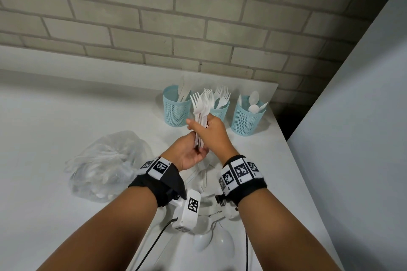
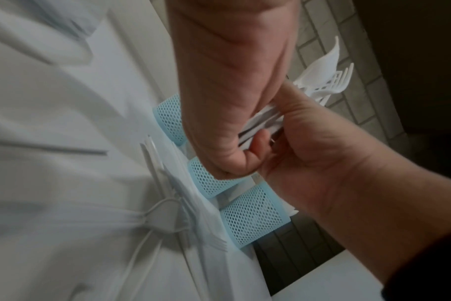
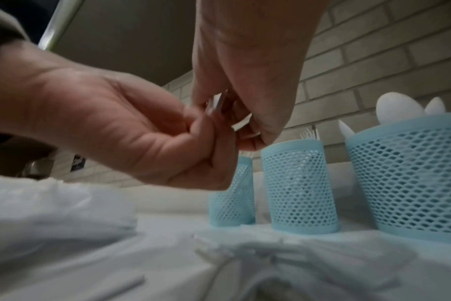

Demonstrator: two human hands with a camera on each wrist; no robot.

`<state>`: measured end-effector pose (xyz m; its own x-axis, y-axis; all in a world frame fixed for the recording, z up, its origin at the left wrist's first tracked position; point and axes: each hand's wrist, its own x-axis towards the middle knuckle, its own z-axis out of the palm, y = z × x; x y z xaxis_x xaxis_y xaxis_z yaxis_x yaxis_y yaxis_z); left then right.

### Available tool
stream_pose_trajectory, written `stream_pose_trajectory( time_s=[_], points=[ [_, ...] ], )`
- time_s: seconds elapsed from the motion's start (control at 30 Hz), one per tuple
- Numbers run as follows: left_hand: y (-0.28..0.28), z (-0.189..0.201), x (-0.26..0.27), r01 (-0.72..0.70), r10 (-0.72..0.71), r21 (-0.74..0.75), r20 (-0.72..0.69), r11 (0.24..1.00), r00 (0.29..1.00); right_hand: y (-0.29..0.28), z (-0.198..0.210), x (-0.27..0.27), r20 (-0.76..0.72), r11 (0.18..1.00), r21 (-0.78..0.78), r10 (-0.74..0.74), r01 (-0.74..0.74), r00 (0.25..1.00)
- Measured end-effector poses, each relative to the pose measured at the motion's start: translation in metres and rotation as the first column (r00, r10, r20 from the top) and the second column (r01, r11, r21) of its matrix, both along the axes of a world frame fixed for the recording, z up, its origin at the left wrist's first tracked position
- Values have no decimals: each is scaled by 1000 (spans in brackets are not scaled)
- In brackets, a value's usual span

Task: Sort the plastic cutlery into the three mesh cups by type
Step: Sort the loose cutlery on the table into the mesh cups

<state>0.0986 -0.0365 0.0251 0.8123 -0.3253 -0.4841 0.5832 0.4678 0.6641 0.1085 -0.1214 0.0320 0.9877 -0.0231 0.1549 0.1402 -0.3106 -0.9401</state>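
Both hands hold one bundle of white plastic forks (image 1: 202,103), tines up, above the table. My left hand (image 1: 195,152) pinches the handle ends from below. My right hand (image 1: 206,130) grips the handles higher up. In the left wrist view the fork (image 2: 330,79) tines fan out past both hands. Behind stand three blue mesh cups: the left cup (image 1: 176,112) holds knives, the middle cup (image 1: 220,110) holds forks, and the right cup (image 1: 247,121) holds spoons (image 3: 397,110).
A clear plastic bag (image 1: 105,165) of cutlery lies left of my left wrist. Loose spoons (image 1: 203,242) and other pieces lie on the white table (image 1: 55,127) under my wrists. A brick wall runs behind the cups; the table's edge drops off at right.
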Motion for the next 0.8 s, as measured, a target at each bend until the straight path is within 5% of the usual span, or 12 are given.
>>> stream_pose_trajectory(
  time_s=[0.17,0.3,0.47,0.8],
  points=[
    [-3,-6,9,-115,105,194,62,974,993,-21,13,14,-126,945,-321,24,-64,992],
    [-4,-3,13,-132,90,283,156,950,984,-32,34,26,-135,984,-179,-37,13,990],
    [5,1,19,-134,18,449,254,884,967,-48,51,62,108,909,53,-416,413,903],
    [20,6,17,-43,-166,643,260,765,951,-47,31,100,14,914,-227,-343,337,939]
  ],
)
